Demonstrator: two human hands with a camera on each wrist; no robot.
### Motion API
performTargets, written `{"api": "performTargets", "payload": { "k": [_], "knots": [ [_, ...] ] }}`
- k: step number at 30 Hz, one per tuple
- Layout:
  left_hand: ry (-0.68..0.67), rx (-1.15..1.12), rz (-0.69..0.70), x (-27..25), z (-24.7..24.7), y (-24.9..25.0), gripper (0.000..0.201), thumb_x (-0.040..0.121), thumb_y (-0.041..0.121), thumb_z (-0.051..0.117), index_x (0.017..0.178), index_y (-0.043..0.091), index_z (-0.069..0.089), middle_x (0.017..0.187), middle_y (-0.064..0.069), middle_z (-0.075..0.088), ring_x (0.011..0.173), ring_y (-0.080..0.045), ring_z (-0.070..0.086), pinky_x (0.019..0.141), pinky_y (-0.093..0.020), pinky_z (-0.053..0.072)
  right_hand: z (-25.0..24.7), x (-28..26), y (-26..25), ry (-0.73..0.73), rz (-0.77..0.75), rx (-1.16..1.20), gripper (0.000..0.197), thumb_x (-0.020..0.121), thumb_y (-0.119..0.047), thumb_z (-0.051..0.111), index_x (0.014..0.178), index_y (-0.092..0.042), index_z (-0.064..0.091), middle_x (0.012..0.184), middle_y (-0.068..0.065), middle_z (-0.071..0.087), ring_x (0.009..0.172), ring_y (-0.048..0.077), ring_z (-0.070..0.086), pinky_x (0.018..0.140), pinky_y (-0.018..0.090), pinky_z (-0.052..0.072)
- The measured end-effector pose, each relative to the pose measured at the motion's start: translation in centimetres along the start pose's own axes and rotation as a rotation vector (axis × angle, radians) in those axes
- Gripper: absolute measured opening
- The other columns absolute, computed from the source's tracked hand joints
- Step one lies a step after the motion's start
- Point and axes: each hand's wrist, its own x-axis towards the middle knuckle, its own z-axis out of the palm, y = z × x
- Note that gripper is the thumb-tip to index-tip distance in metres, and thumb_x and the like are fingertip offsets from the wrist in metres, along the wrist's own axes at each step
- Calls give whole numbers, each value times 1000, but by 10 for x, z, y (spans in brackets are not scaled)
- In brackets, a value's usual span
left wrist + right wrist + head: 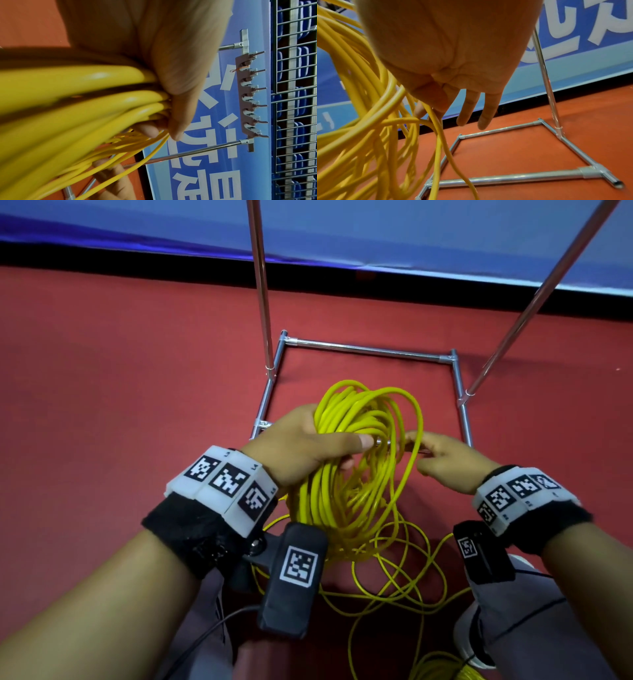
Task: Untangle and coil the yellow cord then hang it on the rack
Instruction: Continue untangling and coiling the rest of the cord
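Note:
A coil of yellow cord [356, 460] with several loops hangs in front of me, above the rack's base. My left hand [308, 443] grips the coil's top left, thumb across the strands; the left wrist view shows the yellow cord [96, 102] bunched under the fingers [175, 119]. My right hand [442, 455] pinches a single strand of the outermost loop at the coil's right side; in the right wrist view this strand [436, 121] runs between thumb and forefinger while the other fingers [486, 116] stay straight. Loose cord [404, 583] trails on the floor.
The metal rack stands on a red floor: its square base [366, 350] lies just beyond the coil, two uprights [262, 302] rise from it. Its hook bar [247, 94] shows in the left wrist view. A blue banner [411, 231] runs behind. My knees [527, 607] are below.

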Motion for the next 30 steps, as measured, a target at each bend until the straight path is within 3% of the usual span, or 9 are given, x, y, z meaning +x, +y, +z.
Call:
{"api": "performTargets", "payload": {
  "k": [3, 5, 8, 10, 13, 20, 22, 24, 30],
  "knots": [
    [36, -12, 25, -1, -4, 3, 14, 88, 5, 61, 75, 4, 57, 53, -2, 54, 46, -11, 49, 46, -18, 44, 7, 4, 13, 40, 24, -70, 51, 80, 16, 47, 108, -27, 56, 117, -5, 59, 113, 9, 53, 95, 11, 35],
    [67, -19, 35, -1, -8, 4, 12, 88, 7, 62, 76, 6, 58, 54, -3, 54, 49, -14, 49, 47, -19, 44, 12, 5, 19, 82, 41, -104, 37, 83, 10, 55, 101, -23, 57, 110, 3, 55, 104, 18, 55, 92, 15, 38],
    [146, -83, 56, -1, -14, 6, 11, 88, 8, 62, 77, 9, 59, 55, -2, 54, 49, -12, 49, 45, -19, 44, 20, 4, 25, 46, 75, -78, 22, 84, 10, 57, 95, -8, 63, 96, 12, 54, 87, 26, 53, 75, 8, 38],
    [197, -114, 92, 0, -18, 8, 14, 88, 7, 61, 75, 11, 59, 54, 0, 54, 49, -11, 49, 45, -19, 44, 28, 4, 30, -34, 98, 6, 25, 85, 16, 50, 98, -2, 60, 93, 18, 58, 86, 20, 51, 71, 10, 38],
    [258, -130, 122, 1, -19, 8, 15, 89, 6, 61, 74, 9, 58, 54, 0, 53, 47, -10, 49, 45, -19, 44, 35, 3, 34, -101, 152, 50, 25, 93, 8, 42, 95, -15, 53, 82, 3, 55, 73, 5, 48, 60, 11, 35],
    [418, -62, 168, 10, -19, -7, 10, 84, 9, 70, 81, 5, 61, 58, 1, 58, 51, -13, 54, 54, -25, 48, 21, -5, 21, 218, 231, 320, 15, 97, -9, 45, 87, -20, 47, 63, 3, 51, 54, 14, 46, 50, 22, 47],
    [467, -15, 192, 14, -18, -12, 19, 80, 14, 74, 84, 0, 62, 62, 0, 59, 54, -14, 55, 59, -29, 48, 11, -9, 13, 320, 147, 77, 14, 94, -12, 51, 84, -21, 53, 61, 0, 55, 53, 14, 46, 50, 18, 41],
    [488, 27, 195, 16, -14, -15, 27, 71, 25, 78, 83, 5, 64, 66, -1, 62, 59, -17, 58, 66, -37, 52, 3, -13, -1, 357, 48, -196, 10, 91, -15, 55, 83, -19, 59, 64, -1, 60, 62, 17, 52, 60, 24, 38],
    [496, 81, 187, 24, -2, -23, 36, 60, 30, 76, 89, 11, 64, 85, -13, 71, 79, -31, 68, 81, -49, 54, 4, -27, -48, 153, -137, -618, 29, 80, -27, 43, 94, -16, 66, 85, -1, 53, 87, 26, 56, 73, 38, 48]
  ]
}}
